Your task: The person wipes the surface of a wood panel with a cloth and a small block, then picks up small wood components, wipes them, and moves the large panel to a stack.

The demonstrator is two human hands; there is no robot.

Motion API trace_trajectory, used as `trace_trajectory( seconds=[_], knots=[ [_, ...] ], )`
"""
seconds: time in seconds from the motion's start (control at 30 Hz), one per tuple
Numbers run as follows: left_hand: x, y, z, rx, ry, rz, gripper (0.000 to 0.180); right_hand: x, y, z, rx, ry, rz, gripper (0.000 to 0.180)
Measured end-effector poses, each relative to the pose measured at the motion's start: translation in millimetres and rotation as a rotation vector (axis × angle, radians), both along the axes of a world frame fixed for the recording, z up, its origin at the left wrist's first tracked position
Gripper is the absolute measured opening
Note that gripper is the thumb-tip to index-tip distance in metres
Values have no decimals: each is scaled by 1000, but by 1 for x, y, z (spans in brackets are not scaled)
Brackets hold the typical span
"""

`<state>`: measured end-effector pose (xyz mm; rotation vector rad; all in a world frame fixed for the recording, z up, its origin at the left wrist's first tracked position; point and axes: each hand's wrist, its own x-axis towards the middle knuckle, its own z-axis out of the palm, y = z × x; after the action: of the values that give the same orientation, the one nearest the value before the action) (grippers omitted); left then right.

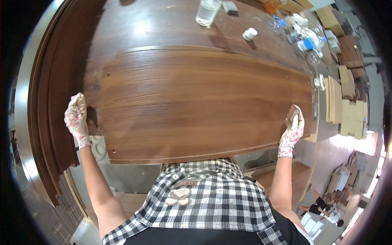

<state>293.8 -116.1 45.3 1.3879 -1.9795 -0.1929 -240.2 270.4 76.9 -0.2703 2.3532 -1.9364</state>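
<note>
A wood-grain brown panel [196,106] lies flat in front of me, on top of at least one similar panel whose edge shows behind it. Small round holes mark its left corners. Both my hands wear white gloves with a pink pattern. Off the panel's left end, my left hand [76,118] is closed, fingers curled, with nothing visible in it. Over the right end, my right hand [293,128] is closed around a small brownish piece [292,110], mostly hidden by the fingers; I cannot tell what it is.
Long dark brown boards [57,94] are stacked along the left. On the table's far side stand a clear container of liquid [207,12] and a small white bottle [250,34]. Plastic bottles and crumpled wrap [304,34] lie far right. Cardboard [353,110] lies beyond; another person [324,210] is in the background.
</note>
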Motion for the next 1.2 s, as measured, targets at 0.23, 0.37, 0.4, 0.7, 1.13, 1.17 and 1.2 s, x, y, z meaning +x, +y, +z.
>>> trace_trajectory(
  seconds=[0.23, 0.37, 0.4, 0.7, 1.13, 1.17, 1.2],
  knots=[
    [-106, 91, -11, -142, -435, -225, 19, -22, 53, -24, -191, -83, -141, 25],
    [-70, 112, -43, 359, 199, -17, 34, -41, 75, -19, -228, -120, -110, 25],
    [-56, 116, -45, 301, 108, 28, 35, -47, 91, -22, -241, -128, -95, 27],
    [29, 127, -51, 264, -194, 281, 41, -102, 173, -47, -442, -205, -393, 34],
    [4, 159, -36, 320, -513, 182, 35, -167, 158, -36, -233, -70, -229, 29],
    [-2, 160, -34, 432, -296, 219, 35, -177, 148, -26, -188, -64, -202, 29],
    [-3, 161, -35, 413, -337, 228, 34, -198, 142, -35, -192, -26, -184, 31]
  ],
)
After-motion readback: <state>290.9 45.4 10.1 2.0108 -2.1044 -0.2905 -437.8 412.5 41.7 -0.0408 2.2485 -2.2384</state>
